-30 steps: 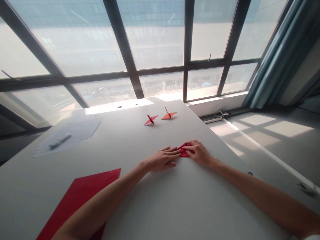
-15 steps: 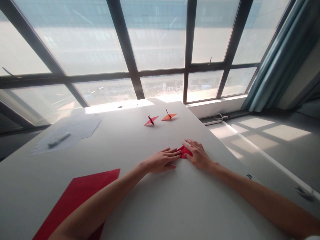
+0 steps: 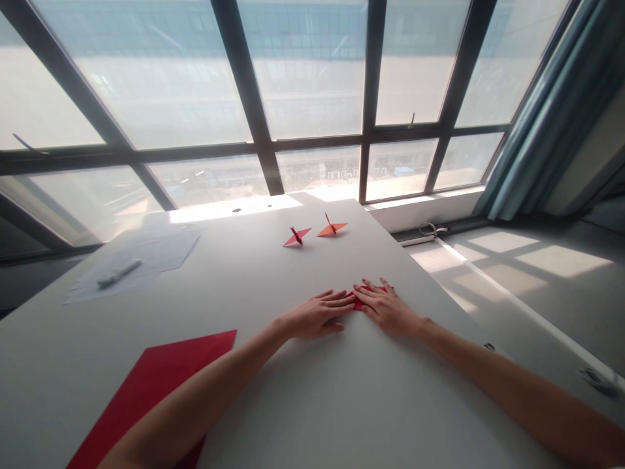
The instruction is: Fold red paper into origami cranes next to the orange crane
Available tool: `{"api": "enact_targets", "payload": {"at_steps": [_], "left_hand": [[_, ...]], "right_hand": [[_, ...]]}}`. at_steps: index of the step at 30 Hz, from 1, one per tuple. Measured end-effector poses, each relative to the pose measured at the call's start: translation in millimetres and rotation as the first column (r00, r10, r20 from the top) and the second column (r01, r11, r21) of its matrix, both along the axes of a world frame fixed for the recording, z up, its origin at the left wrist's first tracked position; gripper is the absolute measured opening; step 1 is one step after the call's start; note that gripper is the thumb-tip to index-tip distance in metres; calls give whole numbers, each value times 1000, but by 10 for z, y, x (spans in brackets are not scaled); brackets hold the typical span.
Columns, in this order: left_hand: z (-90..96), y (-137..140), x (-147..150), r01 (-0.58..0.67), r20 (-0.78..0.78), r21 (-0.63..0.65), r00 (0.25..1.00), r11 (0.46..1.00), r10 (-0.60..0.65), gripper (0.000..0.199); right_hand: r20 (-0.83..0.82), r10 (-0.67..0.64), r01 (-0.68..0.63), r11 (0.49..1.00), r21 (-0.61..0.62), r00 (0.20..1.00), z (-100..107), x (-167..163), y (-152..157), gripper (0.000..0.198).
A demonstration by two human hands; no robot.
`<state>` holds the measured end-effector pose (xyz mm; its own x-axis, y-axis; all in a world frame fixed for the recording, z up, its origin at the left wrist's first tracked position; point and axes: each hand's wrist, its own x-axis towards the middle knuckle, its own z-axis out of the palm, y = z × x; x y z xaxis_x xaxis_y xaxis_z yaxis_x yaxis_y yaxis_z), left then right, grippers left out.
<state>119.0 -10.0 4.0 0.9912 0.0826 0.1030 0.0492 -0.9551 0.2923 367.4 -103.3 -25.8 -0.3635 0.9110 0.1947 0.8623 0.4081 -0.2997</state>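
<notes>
A small piece of folded red paper (image 3: pixel 359 304) lies flat on the white table (image 3: pixel 293 378), mostly covered by my hands. My left hand (image 3: pixel 319 315) rests with its outstretched fingertips on the paper's left end. Over the middle and right of it my right hand (image 3: pixel 388 309) lies flat, fingers spread, with red showing between and beyond them. Farther back stand two folded paper cranes, a pinkish-red crane (image 3: pixel 297 238) and, to its right, an orange crane (image 3: pixel 333 228).
A large red sheet (image 3: pixel 146 391) lies at the front left, partly under my left forearm. White papers (image 3: pixel 166 251) with a whitish stick-like object (image 3: pixel 120 273) on top are at the back left. Windows rise behind the table; a blue curtain (image 3: pixel 532 124) hangs at right.
My right hand has flattened onto the red paper, its fingers now spread across it. More red shows at the right end. My left hand has stayed in place.
</notes>
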Motion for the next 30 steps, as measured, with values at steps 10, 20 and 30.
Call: {"api": "enact_targets", "payload": {"at_steps": [10, 20, 30], "left_hand": [[26, -22, 11, -2, -19, 13, 1000, 1000, 3, 64], [-1, -1, 1, -13, -19, -7, 1000, 1000, 13, 65], [-7, 14, -14, -22, -90, -34, 996, 999, 19, 67]], "right_hand": [[-31, -121, 122, 992, 39, 992, 17, 12, -1, 53], [94, -154, 152, 988, 33, 984, 43, 40, 46, 54], [52, -70, 72, 997, -30, 996, 13, -43, -14, 50]]}}
